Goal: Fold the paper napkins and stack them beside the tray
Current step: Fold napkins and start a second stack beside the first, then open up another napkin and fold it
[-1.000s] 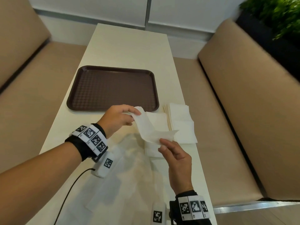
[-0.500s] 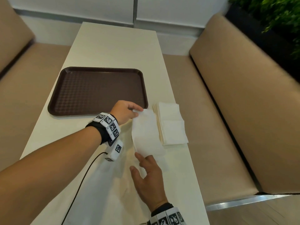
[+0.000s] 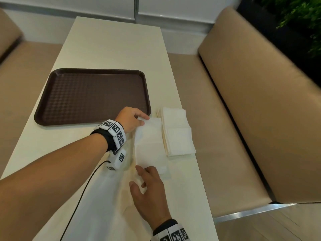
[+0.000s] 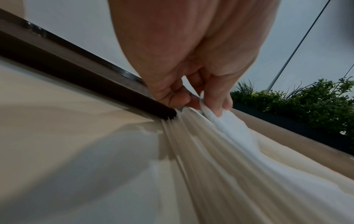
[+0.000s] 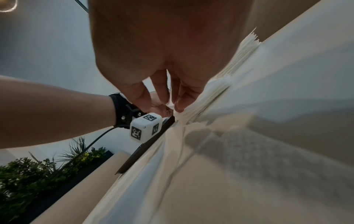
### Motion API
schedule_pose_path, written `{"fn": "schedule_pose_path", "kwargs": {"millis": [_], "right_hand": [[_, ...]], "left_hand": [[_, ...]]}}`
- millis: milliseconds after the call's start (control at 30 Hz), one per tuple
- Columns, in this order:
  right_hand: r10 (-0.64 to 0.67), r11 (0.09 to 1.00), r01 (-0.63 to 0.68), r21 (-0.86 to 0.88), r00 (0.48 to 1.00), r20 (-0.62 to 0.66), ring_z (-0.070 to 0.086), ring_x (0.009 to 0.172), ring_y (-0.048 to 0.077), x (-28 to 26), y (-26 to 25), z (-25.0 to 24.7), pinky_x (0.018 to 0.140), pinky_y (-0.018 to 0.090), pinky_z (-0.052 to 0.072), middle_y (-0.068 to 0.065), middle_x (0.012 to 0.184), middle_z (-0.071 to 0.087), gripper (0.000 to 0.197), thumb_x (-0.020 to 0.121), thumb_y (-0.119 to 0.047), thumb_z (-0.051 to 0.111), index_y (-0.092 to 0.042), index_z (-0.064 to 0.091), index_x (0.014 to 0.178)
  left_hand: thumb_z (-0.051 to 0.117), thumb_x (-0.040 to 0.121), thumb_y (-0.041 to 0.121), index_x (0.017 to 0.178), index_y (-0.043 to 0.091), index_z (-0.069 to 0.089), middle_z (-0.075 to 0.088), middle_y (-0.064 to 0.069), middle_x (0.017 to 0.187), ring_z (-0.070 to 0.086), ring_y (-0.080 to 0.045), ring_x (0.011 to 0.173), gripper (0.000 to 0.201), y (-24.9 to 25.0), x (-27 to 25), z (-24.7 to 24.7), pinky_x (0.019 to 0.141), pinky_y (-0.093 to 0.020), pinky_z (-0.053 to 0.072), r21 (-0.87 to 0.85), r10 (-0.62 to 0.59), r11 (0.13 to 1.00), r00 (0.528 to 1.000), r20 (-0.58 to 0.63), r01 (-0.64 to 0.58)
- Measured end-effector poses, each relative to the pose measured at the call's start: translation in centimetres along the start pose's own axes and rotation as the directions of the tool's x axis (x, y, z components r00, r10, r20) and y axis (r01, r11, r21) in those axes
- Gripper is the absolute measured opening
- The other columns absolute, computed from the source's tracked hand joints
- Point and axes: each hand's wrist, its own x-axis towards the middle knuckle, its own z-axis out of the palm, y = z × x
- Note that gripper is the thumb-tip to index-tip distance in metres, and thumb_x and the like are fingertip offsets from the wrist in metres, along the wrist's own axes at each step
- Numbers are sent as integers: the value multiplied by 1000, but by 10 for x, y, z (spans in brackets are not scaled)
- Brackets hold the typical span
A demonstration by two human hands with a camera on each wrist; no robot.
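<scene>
Head view: a stack (image 3: 177, 133) of folded napkins lies on the table (image 3: 111, 46), just right of the tray's (image 3: 92, 96) near right corner, so part of the job looks done. 1 more napkin (image 3: 149, 145) lies flat beside that stack, with loose napkins (image 3: 107, 202) nearer the person left to fold. The left hand (image 3: 131, 119) pinches the napkin's far corner; the right hand (image 3: 147, 188) rests on its near edge, fingers straight.

Left wrist view: it alone shows the pinch from below, thumb and fingers (image 4: 218, 97) closed on the napkin's edge, close by the tray rim.

Right wrist view: blurred, but it shows straight fingertips (image 5: 180, 104) touching paper, gripping nothing I can make out.
</scene>
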Motion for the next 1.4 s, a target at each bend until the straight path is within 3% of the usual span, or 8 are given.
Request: {"fn": "schedule_pose_path", "kwargs": {"millis": [167,300,600,767,933,1067,1233,1400], "right_hand": [[0,999,2,39,999,-41,56,106,1,-5,7,-3,79,10,47,-13,119,50,47,91,-25,65,-34,57,136],[70,991,-46,122,976,-204,63,88,12,-14,17,-12,69,14,49,-13,107,55,52,88,-26,67,-42,55,136],[377,910,-281,305,867,-327,70,85,12,12,30,-34,80,41,61,-7,106,63,40,94,-38,66,-46,54,132],[293,953,-246,174,892,-344,58,93,-3,17,20,-40,74,8,48,-12,111,50,29,96,-26,65,-38,59,121],[157,985,-173,-9,915,-370,51,97,-6,0,12,-37,72,4,43,-16,106,50,24,93,-18,68,-35,61,109],[101,980,-132,-151,975,-200,62,85,6,-19,12,-23,70,17,50,-10,87,64,8,90,-22,70,-27,71,96],[185,960,-173,-218,982,32,63,85,0,-32,-3,4,73,8,46,-13,87,68,14,94,-37,63,-29,73,99],[185,943,-125,-308,968,173,59,98,5,-32,-19,36,87,13,43,-10,106,59,28,94,-39,61,-24,65,117]], "left_hand": [[74,88,16,109,27,74,70,11,109,64,-7,101,24,-4,-1,2,94,-28,50,-36,24,999,1000,-20,-24],[57,98,14,117,23,71,65,3,120,60,-15,110,25,-10,-1,-6,99,-30,46,64,-7,998,998,-57,11],[72,89,18,105,29,74,67,1,91,64,-15,87,20,-18,-14,-11,85,-29,50,155,-95,984,995,2,93],[76,86,28,111,27,72,59,1,97,60,-18,92,26,-18,-25,-3,82,-26,42,290,-115,951,993,23,104],[64,93,37,114,28,65,54,5,105,58,-15,96,23,-17,-43,-24,87,-27,42,223,-76,970,992,-104,97],[67,91,38,104,29,65,57,4,104,59,-14,90,16,-33,-94,-69,82,-28,41,331,-110,932,984,-139,151],[74,84,47,106,31,59,49,5,112,54,-13,97,32,-77,-185,-99,84,-28,43,385,-374,832,917,-141,399],[76,83,44,87,34,61,56,12,94,57,-5,86,18,-81,-236,-65,81,-29,50,275,-262,924,964,-52,266]]}}
